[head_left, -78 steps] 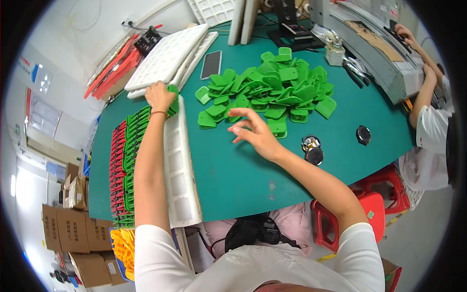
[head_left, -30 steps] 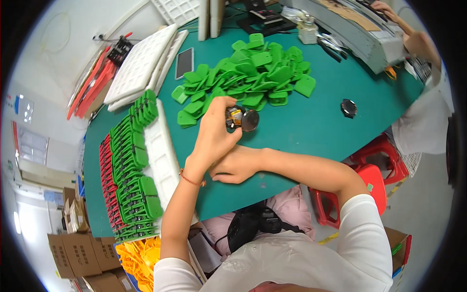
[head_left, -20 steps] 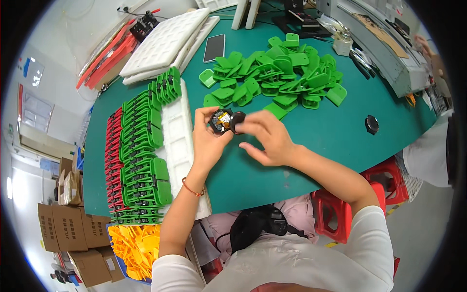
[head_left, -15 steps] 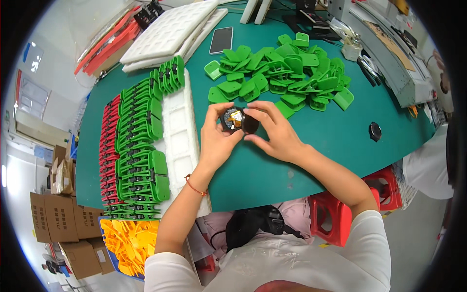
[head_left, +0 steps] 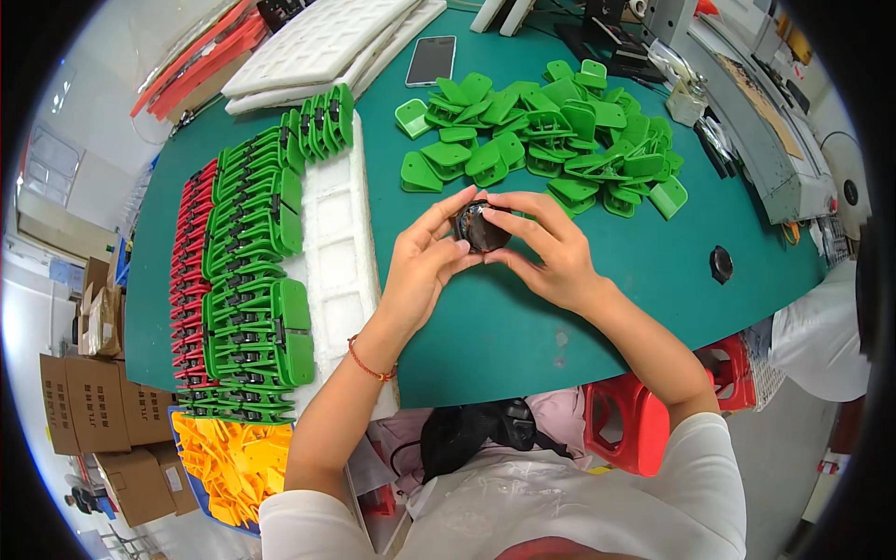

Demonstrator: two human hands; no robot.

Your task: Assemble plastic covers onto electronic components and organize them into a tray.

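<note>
Both hands meet over the green table. My left hand [head_left: 418,271], closed, grips the rim of a round black watch case [head_left: 463,222]. On the case's open face lies a round, glossy dark screen [head_left: 488,233], pinched by my right hand [head_left: 557,254] with fingers along its top and right edge. I cannot tell whether the screen sits fully flush. The electronics inside are almost wholly covered. Beyond my hands spreads a heap of loose green clamps [head_left: 569,140]. Another round black watch part [head_left: 721,264] lies on the table to the right.
Left of my hands is a white foam tray [head_left: 338,252] bearing rows of green clamps [head_left: 250,229] and red clamps [head_left: 191,280]. A phone [head_left: 431,61] and stacked foam trays [head_left: 317,51] are at the back. A blue bin [head_left: 198,490] of yellow parts and red stools [head_left: 627,425] stand below the table.
The screen, tilted beside the case with the electronics showing, now lies over the case. Both hands have shifted slightly right and drawn closer together.
</note>
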